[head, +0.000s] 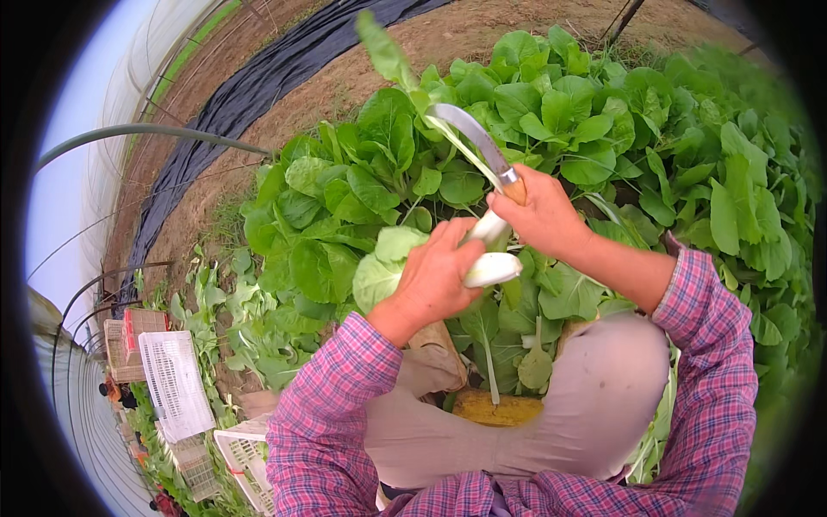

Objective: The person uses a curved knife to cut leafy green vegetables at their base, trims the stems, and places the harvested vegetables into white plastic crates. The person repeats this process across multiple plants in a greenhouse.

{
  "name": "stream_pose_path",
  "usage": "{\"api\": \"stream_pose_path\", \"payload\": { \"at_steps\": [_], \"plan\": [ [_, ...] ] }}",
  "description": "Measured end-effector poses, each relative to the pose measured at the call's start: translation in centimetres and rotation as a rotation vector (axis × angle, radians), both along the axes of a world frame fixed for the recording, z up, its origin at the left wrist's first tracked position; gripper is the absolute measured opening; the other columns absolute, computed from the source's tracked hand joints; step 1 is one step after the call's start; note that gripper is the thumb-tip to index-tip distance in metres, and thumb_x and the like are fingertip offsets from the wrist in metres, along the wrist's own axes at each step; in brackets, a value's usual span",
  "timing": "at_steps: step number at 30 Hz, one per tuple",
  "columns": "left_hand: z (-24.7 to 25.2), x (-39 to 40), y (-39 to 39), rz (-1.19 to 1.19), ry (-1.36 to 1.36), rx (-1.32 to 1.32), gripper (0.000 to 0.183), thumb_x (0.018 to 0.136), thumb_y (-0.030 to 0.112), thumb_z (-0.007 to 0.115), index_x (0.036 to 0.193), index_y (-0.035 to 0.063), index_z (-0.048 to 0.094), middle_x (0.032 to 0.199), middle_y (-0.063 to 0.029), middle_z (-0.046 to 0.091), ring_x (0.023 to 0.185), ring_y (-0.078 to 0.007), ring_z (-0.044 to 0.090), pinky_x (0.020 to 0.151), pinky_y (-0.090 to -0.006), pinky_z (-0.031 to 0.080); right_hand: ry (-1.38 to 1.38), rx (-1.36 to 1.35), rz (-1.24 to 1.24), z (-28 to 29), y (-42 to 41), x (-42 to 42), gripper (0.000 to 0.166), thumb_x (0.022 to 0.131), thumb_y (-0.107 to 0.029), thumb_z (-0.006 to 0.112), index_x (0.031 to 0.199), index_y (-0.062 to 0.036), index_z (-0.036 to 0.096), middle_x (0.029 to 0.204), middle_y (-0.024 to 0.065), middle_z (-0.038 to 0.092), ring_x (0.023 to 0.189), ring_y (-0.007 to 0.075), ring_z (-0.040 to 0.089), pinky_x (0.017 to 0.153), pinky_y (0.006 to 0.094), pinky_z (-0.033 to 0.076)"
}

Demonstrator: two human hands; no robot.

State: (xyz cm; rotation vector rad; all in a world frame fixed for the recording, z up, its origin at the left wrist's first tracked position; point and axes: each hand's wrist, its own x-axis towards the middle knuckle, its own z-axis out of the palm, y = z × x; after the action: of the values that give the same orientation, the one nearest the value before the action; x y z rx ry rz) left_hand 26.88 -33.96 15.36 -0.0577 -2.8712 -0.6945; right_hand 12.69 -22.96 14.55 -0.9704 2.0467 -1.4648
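My left hand [434, 274] is closed around a head of leafy greens [492, 269], its white stem base to the right and its pale leaves to the left. Above and right of it, my right hand [539, 210] grips the wooden handle of a sickle [478, 136], whose curved metal blade points up and left. A long leaf with a white stalk [387, 52], blurred at its tip, runs along the blade down to my right hand. Another white stem part lies between the two hands; which hand holds it I cannot tell. Loose leaves [491, 349] lie below, between my knees.
Dense leafy greens [581, 110] grow ahead and to the right. Cut leaves [258, 323] litter the ground at left. White plastic crates [176, 381] and a red crate [145, 321] stand at far left. A yellow wooden piece [497, 408] is beneath me. Other people are far off at lower left.
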Motion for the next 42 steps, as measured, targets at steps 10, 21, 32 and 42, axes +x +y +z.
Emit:
{"api": "stream_pose_path", "payload": {
  "at_steps": [10,21,32,42],
  "plan": [
    [2.5,3.2,-1.7,-0.008,0.202,-0.356,0.029,0.053,0.005,0.067,0.077,0.0033,0.052,0.093,-0.0070,0.050,0.084,-0.0249,0.051,0.061,-0.0348,0.048,0.460,0.201,0.028,4.2,-0.8,2.7,0.019,0.071,-0.016,0.057,0.077,0.0011,0.051,0.054,0.0130,0.050,0.048,0.0246,0.052,0.048,0.0347,0.041],
    [2.6,5.9,-9.0,0.310,0.035,1.105,0.042,0.063,0.004,0.060,0.104,0.0008,0.056,0.093,-0.0073,0.061,0.082,-0.0145,0.057,0.080,-0.0282,0.045,0.460,0.680,0.076,0.7,5.4,-1.8,0.029,0.075,-0.032,0.064,0.076,-0.0031,0.058,0.066,0.0122,0.059,0.061,0.0283,0.057,0.055,0.0376,0.044],
    [2.3,2.9,-4.7,0.162,-0.210,1.427,0.043,0.066,0.010,0.063,0.106,-0.0024,0.053,0.101,-0.0092,0.058,0.086,-0.0164,0.056,0.082,-0.0297,0.044,-0.444,0.130,0.197,4.7,-1.5,3.2,0.042,0.075,-0.030,0.067,0.101,-0.0011,0.053,0.054,-0.0006,0.047,0.041,0.0051,0.044,0.035,0.0186,0.034],
    [1.1,2.0,-5.6,0.231,-0.256,1.665,0.037,0.070,0.011,0.064,0.103,-0.0034,0.055,0.093,-0.0108,0.060,0.079,-0.0178,0.059,0.074,-0.0307,0.048,-0.693,-0.030,0.328,2.7,-2.6,0.3,0.032,0.075,-0.019,0.063,0.098,-0.0014,0.049,0.054,0.0007,0.049,0.041,0.0086,0.044,0.039,0.0210,0.037]
  ]
}}
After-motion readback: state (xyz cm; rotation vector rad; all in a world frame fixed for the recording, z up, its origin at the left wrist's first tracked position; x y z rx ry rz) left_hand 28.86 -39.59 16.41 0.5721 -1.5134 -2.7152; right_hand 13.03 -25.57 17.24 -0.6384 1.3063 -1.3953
